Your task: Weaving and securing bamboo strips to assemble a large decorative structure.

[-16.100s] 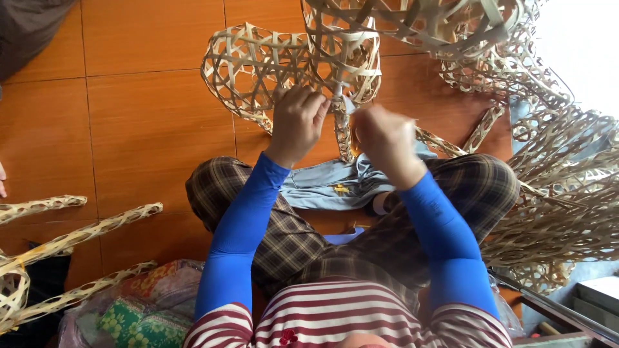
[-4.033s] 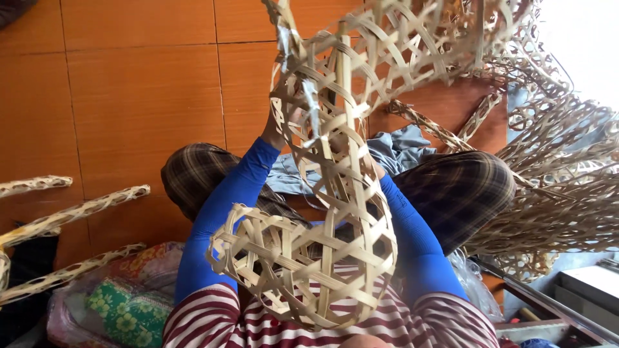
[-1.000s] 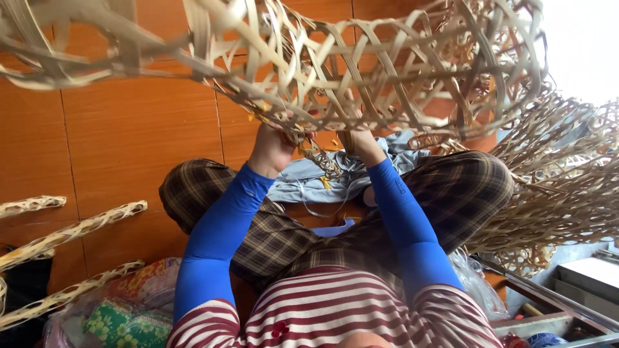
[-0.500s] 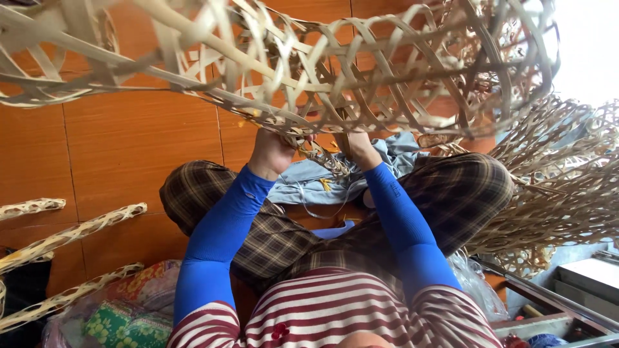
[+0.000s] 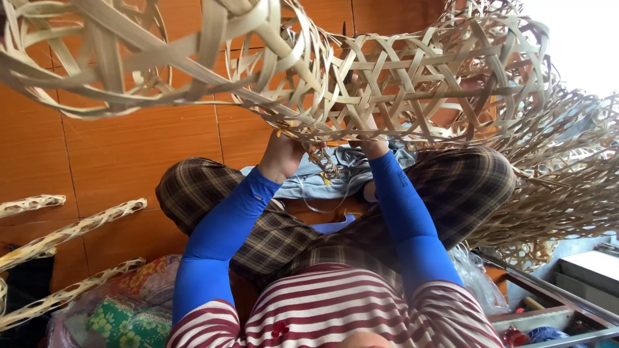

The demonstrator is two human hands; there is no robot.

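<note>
Now gripping the openwork bamboo basket (image 5: 400, 84) from below: left hand (image 5: 280, 154) closed on its woven rim. Right hand (image 5: 373, 143) at three o'clock, grip hidden behind stiff, flat, pale strips.

I think this is a home where someone makes baskets by hand. I see a floor of big orange-brown tiles (image 5: 129, 154), and the person sits right on it with legs crossed. A big open basket of woven bamboo strips (image 5: 412, 84) hangs close in front. A pile of more woven pieces (image 5: 567, 174) lies at one side. Long thin woven tubes (image 5: 71, 229) lie at the other side. A flowery cloth (image 5: 129, 316) sits near them, and a metal rack (image 5: 548, 309) stands in the corner.
</note>
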